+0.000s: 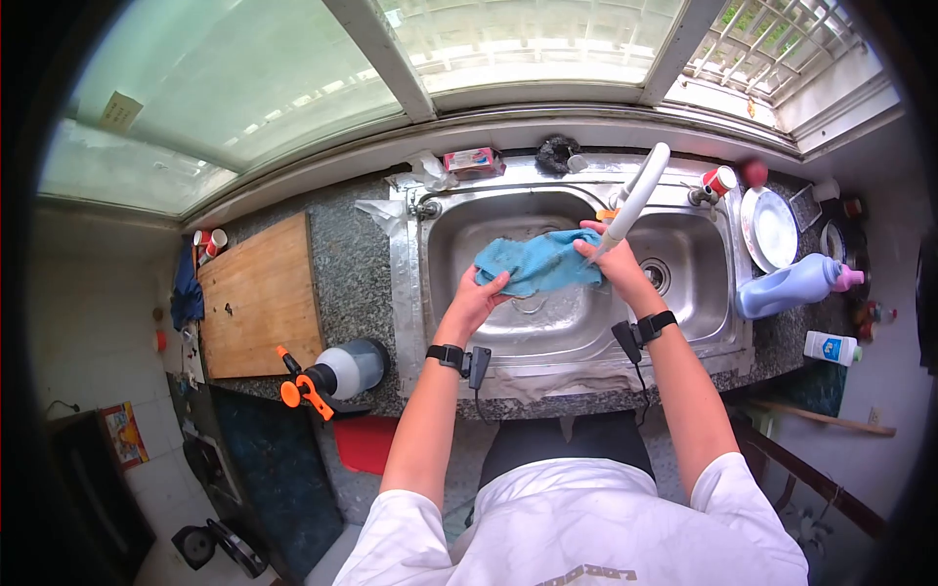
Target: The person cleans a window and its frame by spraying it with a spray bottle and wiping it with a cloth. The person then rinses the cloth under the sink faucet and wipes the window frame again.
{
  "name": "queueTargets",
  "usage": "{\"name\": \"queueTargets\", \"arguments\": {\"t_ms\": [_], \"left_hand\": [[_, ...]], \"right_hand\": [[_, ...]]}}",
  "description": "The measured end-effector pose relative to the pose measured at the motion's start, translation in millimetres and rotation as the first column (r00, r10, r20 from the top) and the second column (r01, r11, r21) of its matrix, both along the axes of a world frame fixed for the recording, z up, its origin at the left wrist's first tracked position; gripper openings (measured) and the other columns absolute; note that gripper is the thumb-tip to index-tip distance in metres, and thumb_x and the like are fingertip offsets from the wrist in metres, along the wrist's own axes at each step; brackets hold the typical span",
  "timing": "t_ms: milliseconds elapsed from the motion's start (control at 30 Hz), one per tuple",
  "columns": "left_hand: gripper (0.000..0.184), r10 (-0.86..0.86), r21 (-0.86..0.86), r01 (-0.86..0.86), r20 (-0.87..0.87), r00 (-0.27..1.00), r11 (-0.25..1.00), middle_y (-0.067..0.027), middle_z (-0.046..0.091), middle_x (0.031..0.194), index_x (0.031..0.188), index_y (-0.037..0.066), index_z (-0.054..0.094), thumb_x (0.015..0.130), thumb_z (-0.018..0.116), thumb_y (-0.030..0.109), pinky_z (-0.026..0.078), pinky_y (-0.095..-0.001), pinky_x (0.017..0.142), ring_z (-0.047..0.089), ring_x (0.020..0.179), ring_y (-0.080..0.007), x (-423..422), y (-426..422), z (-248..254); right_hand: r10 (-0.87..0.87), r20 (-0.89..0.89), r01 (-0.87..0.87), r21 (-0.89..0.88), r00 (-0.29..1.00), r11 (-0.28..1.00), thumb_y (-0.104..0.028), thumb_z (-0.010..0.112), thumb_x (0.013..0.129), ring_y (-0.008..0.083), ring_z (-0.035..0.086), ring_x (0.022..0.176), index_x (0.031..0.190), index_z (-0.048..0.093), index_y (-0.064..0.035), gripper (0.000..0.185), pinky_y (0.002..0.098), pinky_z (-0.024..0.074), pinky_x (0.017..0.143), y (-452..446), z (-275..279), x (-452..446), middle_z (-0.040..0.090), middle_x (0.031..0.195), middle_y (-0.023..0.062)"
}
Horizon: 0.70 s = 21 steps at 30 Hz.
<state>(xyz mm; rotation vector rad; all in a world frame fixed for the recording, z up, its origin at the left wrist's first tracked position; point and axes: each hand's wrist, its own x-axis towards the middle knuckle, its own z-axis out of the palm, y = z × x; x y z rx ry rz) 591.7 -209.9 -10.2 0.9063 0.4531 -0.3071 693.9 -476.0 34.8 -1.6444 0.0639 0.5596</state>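
A blue cloth is stretched between my two hands over the left basin of the steel sink. My left hand grips its left end, thumb on top. At the other end, my right hand has its fingers closed on the cloth, close under the spout of the white faucet. Water seems to run from the spout by my right hand. The cloth looks wet and sags a little in the middle. Some of my right fingers are hidden behind the cloth and spout.
Left of the sink are a wooden cutting board and a spray bottle with an orange nozzle. On the right stand white plates, a purple detergent bottle and a small white bottle. A pink box sits behind the sink.
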Motion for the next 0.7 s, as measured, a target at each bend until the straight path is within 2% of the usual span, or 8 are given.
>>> {"name": "queueTargets", "arguments": {"t_ms": [267, 400, 467, 500, 600, 633, 667, 700], "left_hand": [[0.060, -0.026, -0.119, 0.026, 0.002, 1.000, 0.993, -0.0125, 0.056, 0.134, 0.139, 0.006, 0.043, 0.084, 0.051, -0.017, 0.048, -0.0427, 0.102, 0.060, 0.116, -0.0255, 7, -14, -7], [0.056, -0.031, -0.280, 0.040, 0.035, 0.999, 0.959, -0.0128, 0.056, 0.133, 0.140, 0.007, 0.044, 0.087, 0.048, -0.010, 0.046, -0.0424, 0.103, 0.059, 0.116, -0.0248, 20, -45, -10], [0.045, -0.059, -0.629, -0.015, -0.097, 0.994, 0.777, -0.0116, 0.058, 0.131, 0.139, 0.010, 0.047, 0.094, 0.054, 0.008, 0.045, -0.0392, 0.102, 0.059, 0.118, -0.0222, 28, -65, 3], [0.043, -0.115, -0.605, 0.052, -0.066, 0.991, 0.795, -0.0079, 0.061, 0.125, 0.135, 0.012, 0.051, 0.096, 0.061, 0.029, 0.047, -0.0346, 0.098, 0.059, 0.116, -0.0185, 30, -77, 10], [0.043, -0.088, -0.360, 0.094, 0.032, 0.996, 0.928, -0.0029, 0.064, 0.114, 0.126, 0.013, 0.055, 0.095, 0.065, 0.041, 0.051, -0.0346, 0.087, 0.061, 0.107, -0.0146, 35, -114, 11], [0.036, -0.129, -0.272, 0.116, -0.030, 0.991, 0.955, 0.0002, 0.063, 0.104, 0.119, 0.015, 0.055, 0.095, 0.066, 0.039, 0.055, -0.0337, 0.073, 0.063, 0.093, -0.0121, 37, -118, 4], [0.036, -0.142, -0.268, 0.131, -0.022, 0.990, 0.955, 0.0002, 0.063, 0.104, 0.119, 0.015, 0.055, 0.095, 0.066, 0.039, 0.055, -0.0337, 0.073, 0.063, 0.093, -0.0121, 39, -123, -3], [0.034, -0.143, -0.174, 0.135, -0.031, 0.989, 0.975, -0.0007, 0.062, 0.103, 0.118, 0.013, 0.053, 0.096, 0.066, 0.035, 0.054, -0.0320, 0.067, 0.062, 0.086, -0.0124, 42, -130, -7]], "right_hand": [[-0.138, 0.113, 0.118, 0.168, 0.984, 0.979, -0.016, 0.057, 0.101, 0.0086, 0.053, 0.103, 0.142, 0.049, -0.0076, 0.043, 0.0252, 0.0423, 0.095, -18, -11, 5, 0.058, 0.116, 0.0007], [-0.086, 0.022, 0.077, 0.268, 0.996, 0.960, -0.018, 0.054, 0.102, 0.0078, 0.051, 0.101, 0.138, 0.051, -0.0096, 0.037, 0.0245, 0.0412, 0.094, -14, 12, -2, 0.056, 0.112, 0.0005], [0.003, -0.062, 0.009, 0.194, 0.998, 0.981, -0.018, 0.052, 0.103, 0.0077, 0.051, 0.098, 0.132, 0.051, -0.0121, 0.030, 0.0255, 0.0439, 0.089, -5, 1, -8, 0.056, 0.107, -0.0001], [0.032, -0.087, -0.013, 0.215, 0.996, 0.977, -0.018, 0.052, 0.102, 0.0077, 0.052, 0.095, 0.130, 0.051, -0.0130, 0.028, 0.0253, 0.0451, 0.085, 4, -2, -14, 0.056, 0.106, -0.0001], [0.297, -0.055, -0.272, 0.275, 0.953, 0.922, -0.016, 0.050, 0.102, 0.0085, 0.056, 0.087, 0.131, 0.048, -0.0142, 0.030, 0.0258, 0.0493, 0.070, 7, -4, -19, 0.057, 0.104, 0.0001], [0.282, -0.197, -0.247, 0.185, 0.939, 0.951, -0.010, 0.046, 0.099, 0.0119, 0.060, 0.077, 0.130, 0.050, -0.0125, 0.032, 0.0287, 0.0512, 0.063, 6, 8, -17, 0.062, 0.100, 0.0048], [0.271, -0.189, -0.236, 0.187, 0.944, 0.954, -0.010, 0.046, 0.099, 0.0119, 0.060, 0.077, 0.130, 0.050, -0.0125, 0.032, 0.0287, 0.0512, 0.063, 0, 12, -14, 0.062, 0.100, 0.0048], [0.297, -0.047, -0.299, -0.041, 0.954, 0.953, -0.007, 0.045, 0.096, 0.0162, 0.064, 0.074, 0.130, 0.052, -0.0124, 0.036, 0.0332, 0.0526, 0.062, -8, 14, -11, 0.064, 0.096, 0.0092]]}}
